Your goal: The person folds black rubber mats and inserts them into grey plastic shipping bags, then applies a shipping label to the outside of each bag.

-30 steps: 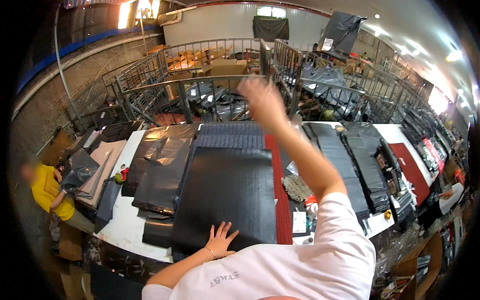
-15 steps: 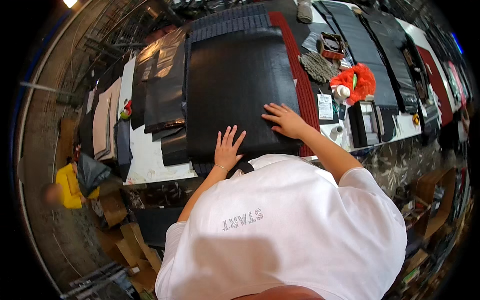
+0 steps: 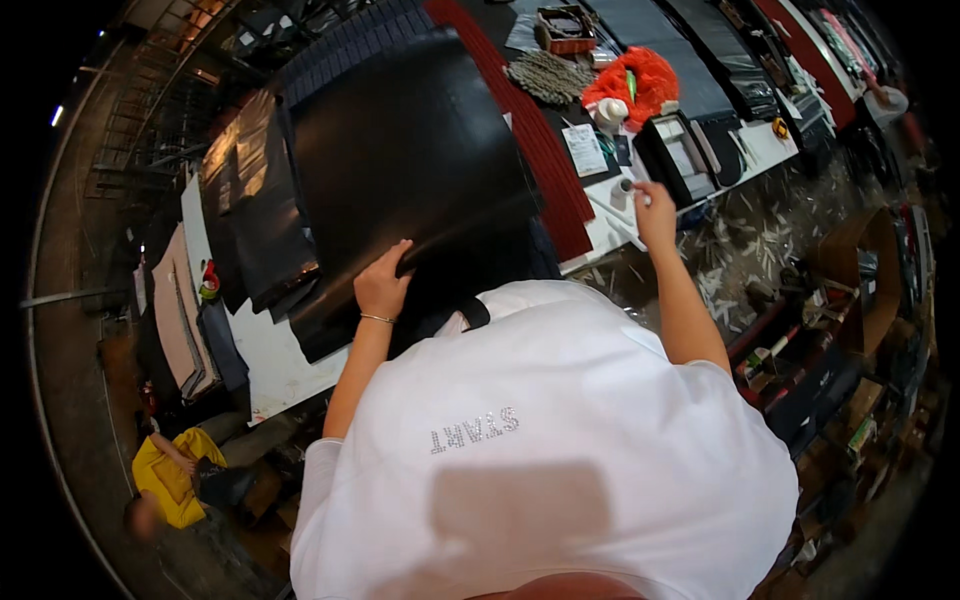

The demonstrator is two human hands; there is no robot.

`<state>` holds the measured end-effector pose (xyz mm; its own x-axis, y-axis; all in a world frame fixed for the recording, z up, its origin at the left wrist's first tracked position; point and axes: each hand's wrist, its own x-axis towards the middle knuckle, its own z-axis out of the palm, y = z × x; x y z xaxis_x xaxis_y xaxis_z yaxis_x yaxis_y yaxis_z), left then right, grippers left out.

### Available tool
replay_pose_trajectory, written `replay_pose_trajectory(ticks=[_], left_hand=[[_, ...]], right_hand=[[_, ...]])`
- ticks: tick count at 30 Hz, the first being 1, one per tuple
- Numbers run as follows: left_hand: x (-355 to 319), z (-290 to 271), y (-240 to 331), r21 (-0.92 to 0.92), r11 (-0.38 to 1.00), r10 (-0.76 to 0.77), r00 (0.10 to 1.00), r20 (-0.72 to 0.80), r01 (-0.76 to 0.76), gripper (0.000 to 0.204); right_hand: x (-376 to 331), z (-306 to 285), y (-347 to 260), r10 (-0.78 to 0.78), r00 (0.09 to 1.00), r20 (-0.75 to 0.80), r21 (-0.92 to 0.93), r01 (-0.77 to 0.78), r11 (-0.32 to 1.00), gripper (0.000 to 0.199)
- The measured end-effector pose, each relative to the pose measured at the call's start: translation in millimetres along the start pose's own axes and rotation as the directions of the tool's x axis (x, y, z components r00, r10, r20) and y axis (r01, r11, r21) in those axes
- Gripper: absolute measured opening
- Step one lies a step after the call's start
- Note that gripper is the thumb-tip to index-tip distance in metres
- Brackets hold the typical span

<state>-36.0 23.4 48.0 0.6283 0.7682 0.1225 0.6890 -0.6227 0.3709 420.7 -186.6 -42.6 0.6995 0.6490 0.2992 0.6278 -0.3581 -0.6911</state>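
Note:
My left hand (image 3: pixel 382 283) is closed on the near edge of a large smooth black sheet (image 3: pixel 400 150), and that edge is raised off the pile. Beneath the sheet lie a ribbed dark blue mat (image 3: pixel 350 45) and a ribbed dark red mat (image 3: pixel 510 110). Over the table's right front edge is my right hand (image 3: pixel 655 212), its fingers pinched together. What they hold, if anything, I cannot make out. Just beside those fingers are a small white roll (image 3: pixel 622 190) and a black box (image 3: pixel 678 150) with pale contents.
Black sheets (image 3: pixel 262 215) lie left of the pile. An orange-red bag (image 3: pixel 640 85), a white bottle (image 3: pixel 608 115), a paper label (image 3: pixel 584 150) and a grey knitted bundle (image 3: pixel 548 77) sit at right. Scraps litter the floor (image 3: pixel 700 270). A person in yellow (image 3: pixel 178 475) is at lower left.
My left hand has gone from lying flat on the black sheet to gripping its raised near edge. My right hand has left the sheet and moved right, beside the white roll. The view has shifted right.

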Motion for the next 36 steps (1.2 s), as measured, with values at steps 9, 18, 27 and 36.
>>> replay_pose_trajectory(ticks=[9,18,27,36], left_hand=[[-4,24,3,0.054,0.997,0.048,0.999,0.008,-0.048,0.058],[-11,27,4,0.05,0.999,-0.008,1.0,0.007,0.007,0.06],[-15,33,3,0.046,0.999,-0.015,1.0,-0.002,0.015,0.063],[-26,47,3,0.039,0.999,-0.029,0.999,-0.04,0.03,0.066]], right_hand=[[60,-63,119,-0.082,0.953,0.29,-0.736,0.277,0.617,0.039],[95,-73,99,0.011,0.89,0.456,-0.748,0.377,0.546,0.019],[105,-69,100,-0.055,0.977,0.205,-0.696,0.185,0.694,0.003],[120,-47,17,-0.143,0.989,-0.048,-0.534,0.096,0.84,0.026]])
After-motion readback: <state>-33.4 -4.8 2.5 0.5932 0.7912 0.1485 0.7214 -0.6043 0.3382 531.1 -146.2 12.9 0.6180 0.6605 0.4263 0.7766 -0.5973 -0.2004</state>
